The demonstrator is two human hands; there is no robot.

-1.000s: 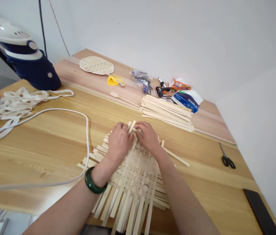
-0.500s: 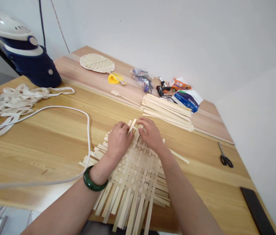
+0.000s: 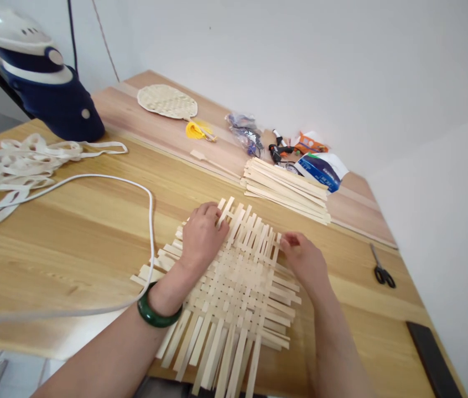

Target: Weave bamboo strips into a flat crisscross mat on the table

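A partly woven mat of pale flat wooden strips (image 3: 234, 276) lies on the table in front of me, loose strip ends sticking out all around it. My left hand (image 3: 203, 232), below a green bangle (image 3: 157, 309), rests on the mat's upper left part. Its fingers are curled and the thumb bears on strips near the top edge; the fingertips are partly hidden. At the upper right edge of the weave is my right hand (image 3: 304, 260), fingers bent together, pinching the end of a strip there.
A stack of loose strips (image 3: 287, 190) lies beyond the mat. Scissors (image 3: 381, 271) are to the right, a white cable (image 3: 149, 221) and white tape (image 3: 26, 160) to the left. Farther back are a finished woven fan (image 3: 167, 102), a glue gun (image 3: 279, 150) and a blue packet (image 3: 319, 171).
My right hand has moved from the mat's top edge to the right, onto its upper right edge. The strip that jutted out to the right no longer shows there. My left hand stays put.
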